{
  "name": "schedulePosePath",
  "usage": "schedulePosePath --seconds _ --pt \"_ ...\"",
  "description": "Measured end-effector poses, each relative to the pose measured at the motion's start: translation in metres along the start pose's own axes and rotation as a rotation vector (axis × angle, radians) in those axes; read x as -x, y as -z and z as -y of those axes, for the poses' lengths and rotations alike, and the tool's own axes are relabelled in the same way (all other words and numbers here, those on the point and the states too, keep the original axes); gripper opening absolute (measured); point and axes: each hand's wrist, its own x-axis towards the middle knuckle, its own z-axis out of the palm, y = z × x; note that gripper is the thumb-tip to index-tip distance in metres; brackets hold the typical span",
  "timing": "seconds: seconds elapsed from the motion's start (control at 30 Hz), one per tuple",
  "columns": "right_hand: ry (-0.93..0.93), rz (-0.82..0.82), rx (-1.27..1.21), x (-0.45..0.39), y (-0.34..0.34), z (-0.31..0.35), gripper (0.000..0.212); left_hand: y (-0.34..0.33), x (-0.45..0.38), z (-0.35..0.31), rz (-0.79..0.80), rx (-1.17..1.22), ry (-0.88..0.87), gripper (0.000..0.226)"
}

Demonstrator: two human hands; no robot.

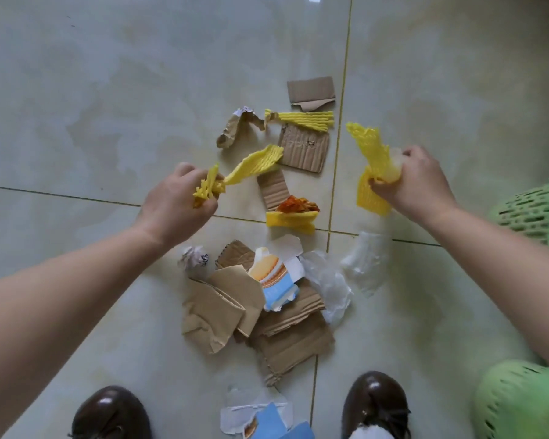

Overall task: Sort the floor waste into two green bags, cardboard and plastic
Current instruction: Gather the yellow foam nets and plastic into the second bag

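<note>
Both hands are clenched on waste. Left hand [175,204] grasps one end of a long yellow foam-net sleeve [251,164]; the free end extends up and to the right, over a ribbed brown cardboard square [305,150] lying on the floor. Right hand [415,182] grips a second yellow foam-net piece [370,147] together with a scrap of clear plastic film [393,167]; the net sticks out above and below the fist.

Pale glossy floor tiles [108,90] carry all loose waste. Near the tile joint between the hands lie a narrow corrugated cardboard strip [271,191], a folded yellow foam net [290,220] and an orange crumpled wrapper [298,205] touching it. Further away lie a flat yellow foam net [305,119], a torn brown cardboard rectangle [311,91] and a crumpled brown paper scrap [235,131].

Closer to the person, a pile of torn brown cardboard sheets [267,327] holds a printed blue-and-white carton scrap [276,280]. Clear crumpled plastic film [330,283] lies just beside the pile on its right. A crumpled white paper ball [194,261] lies at its left.

Green bags [520,403] sit at the right edge of the floor. Two brown glossy shoes [374,403] stand at the near edge.
</note>
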Motion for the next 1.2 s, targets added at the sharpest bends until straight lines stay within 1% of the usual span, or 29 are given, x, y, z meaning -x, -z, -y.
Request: schedulePosePath --seconds 0.07,0.13,0.23,0.33,0.4,0.47,0.53,0.6,0.67,0.73,0.83,0.9,1.0,1.07,1.2 --pt "0.042 0.026 -0.031 0.017 0.005 -0.005 0.05 0.002 0.002 -0.011 0.008 0.017 -0.03 0.028" --pt "0.079 0.075 -0.068 0.032 0.011 -0.011 0.057 0.004 0.006 -0.017 -0.001 0.017 -0.051 0.035" --pt "0.146 0.209 -0.142 0.064 0.011 -0.012 0.042 0.008 0.016 -0.013 0.027 -0.001 -0.08 0.046" --pt "0.201 0.371 -0.127 0.1 -0.01 -0.007 0.048 0.011 0.032 0.003 0.09 -0.043 -0.077 0.06" --pt "0.223 0.447 -0.096 0.119 -0.031 -0.002 0.049 0.012 0.045 0.016 0.116 -0.047 -0.041 0.053" --pt "0.207 0.476 -0.075 0.132 -0.05 0.002 0.048 0.011 0.059 0.027 0.15 -0.047 0.011 0.046" --pt "0.197 0.444 -0.056 0.143 -0.065 0.005 0.05 0.006 0.071 0.037 0.193 -0.061 0.039 0.052" --pt "0.225 0.361 -0.051 0.152 -0.075 0.009 0.043 -0.003 0.077 0.045 0.213 -0.075 0.048 0.055" --pt "0.258 0.293 -0.014 0.159 -0.08 0.013 0.032 -0.013 0.079 0.047 0.208 -0.091 0.052 0.047" --pt "0.282 0.262 0.052 0.161 -0.083 0.017 0.026 -0.021 0.077 0.045 0.193 -0.122 0.068 0.039" --pt "0.26 0.294 0.058 0.16 -0.083 0.019 0.024 -0.027 0.072 0.04 0.181 -0.155 0.118 0.034" --pt "0.175 0.313 -0.014 0.159 -0.079 0.02 0.025 -0.027 0.069 0.039 0.168 -0.14 0.14 0.031" --pt "-0.049 0.312 -0.25 0.16 -0.067 0.015 0.039 -0.019 0.066 0.036 0.143 -0.098 0.174 0.025" --pt "-0.149 0.274 -0.353 0.163 -0.057 0.01 0.044 -0.009 0.066 0.033 0.129 -0.078 0.186 0.025" --pt "-0.29 0.144 -0.494 0.175 -0.035 0.004 0.041 0.015 0.07 0.022 0.071 -0.03 0.198 0.024"
